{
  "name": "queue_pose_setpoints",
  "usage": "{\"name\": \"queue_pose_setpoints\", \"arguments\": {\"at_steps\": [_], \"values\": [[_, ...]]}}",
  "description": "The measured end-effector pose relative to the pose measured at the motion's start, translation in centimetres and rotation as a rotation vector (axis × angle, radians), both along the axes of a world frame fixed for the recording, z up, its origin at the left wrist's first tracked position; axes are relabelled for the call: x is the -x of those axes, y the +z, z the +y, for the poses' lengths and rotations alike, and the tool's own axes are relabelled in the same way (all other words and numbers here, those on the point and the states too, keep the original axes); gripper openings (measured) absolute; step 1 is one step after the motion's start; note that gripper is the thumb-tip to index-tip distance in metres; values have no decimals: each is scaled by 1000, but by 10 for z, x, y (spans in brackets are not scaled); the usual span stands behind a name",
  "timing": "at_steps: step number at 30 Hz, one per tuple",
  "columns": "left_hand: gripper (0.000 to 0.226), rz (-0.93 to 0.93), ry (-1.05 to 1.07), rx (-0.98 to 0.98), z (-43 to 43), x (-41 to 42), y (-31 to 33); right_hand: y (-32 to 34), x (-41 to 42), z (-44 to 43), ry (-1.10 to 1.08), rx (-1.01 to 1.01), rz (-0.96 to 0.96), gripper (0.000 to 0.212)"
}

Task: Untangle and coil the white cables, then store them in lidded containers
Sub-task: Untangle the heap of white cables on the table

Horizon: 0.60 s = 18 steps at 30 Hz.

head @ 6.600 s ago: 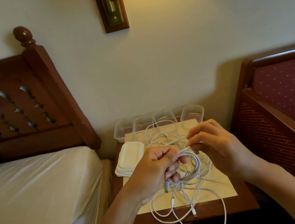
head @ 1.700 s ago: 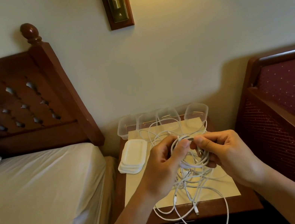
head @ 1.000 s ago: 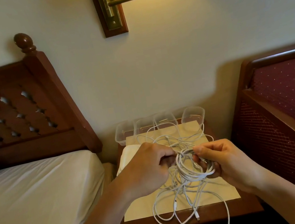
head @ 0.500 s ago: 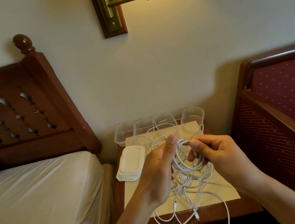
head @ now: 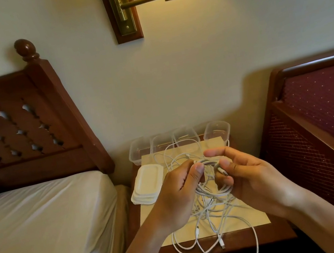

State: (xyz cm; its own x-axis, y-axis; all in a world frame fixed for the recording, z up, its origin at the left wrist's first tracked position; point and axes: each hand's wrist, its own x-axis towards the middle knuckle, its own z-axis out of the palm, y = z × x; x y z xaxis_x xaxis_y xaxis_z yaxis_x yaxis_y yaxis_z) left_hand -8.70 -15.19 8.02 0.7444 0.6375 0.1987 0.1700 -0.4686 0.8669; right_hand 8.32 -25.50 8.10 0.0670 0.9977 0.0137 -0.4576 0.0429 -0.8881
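Since half a second ago both hands have dropped slightly and turned, so the small coil (head: 211, 176) now hangs between them over the middle of the counter (head: 237, 242) instead of being lifted toward the containers (head: 178, 141). Left hand (head: 177, 198) pinches the top of the coil between thumb and forefinger. Right hand (head: 246, 176) holds the coil's other side, thumb pressing a plug end (head: 221, 170) against the loops, forefinger stretched out above.

Below the coil the rest of the cables (head: 211, 219) lie in a loose tangle on the paper sheet (head: 255, 215), and several loops spill over the counter's front edge, one plug (head: 221, 243) resting right at that edge. Four open containers stand in a row at the back by the wall; the lids (head: 148, 183) are stacked to the left, beside the bed (head: 45, 225).

The coil appears still joined to the tangle, so the untangling step looks unfinished. Pulling the coil free too hard could tighten a knot lower down, or drag the whole heap forward until the overhanging loops pull it off the counter. A loosened pinch would let the wound turns spring open. A strand also lies against the containers and could tip one if yanked.
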Motion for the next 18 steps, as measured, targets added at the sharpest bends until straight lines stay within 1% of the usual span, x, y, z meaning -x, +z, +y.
{"name": "queue_pose_setpoints", "arguments": {"at_steps": [2,4,6,9,14,16,18], "values": [[42,12,13,1,-1,0,-1,0,-2,-1,42,-10,70,46],[45,38,21,-14,-1,1,-1,1,-3,-3,48,-12,21,60],[50,66,15,-53,0,3,-2,1,0,-4,-22,2,-140,59],[49,91,19,-100,-1,2,-3,2,5,-2,-222,28,-362,45],[46,92,44,-122,1,2,-1,9,10,-6,-381,-25,-602,40],[44,92,65,-114,5,5,-1,8,10,-8,-502,-81,-785,44],[42,92,65,-122,6,5,0,5,8,-8,-630,-223,-1045,40]]}}
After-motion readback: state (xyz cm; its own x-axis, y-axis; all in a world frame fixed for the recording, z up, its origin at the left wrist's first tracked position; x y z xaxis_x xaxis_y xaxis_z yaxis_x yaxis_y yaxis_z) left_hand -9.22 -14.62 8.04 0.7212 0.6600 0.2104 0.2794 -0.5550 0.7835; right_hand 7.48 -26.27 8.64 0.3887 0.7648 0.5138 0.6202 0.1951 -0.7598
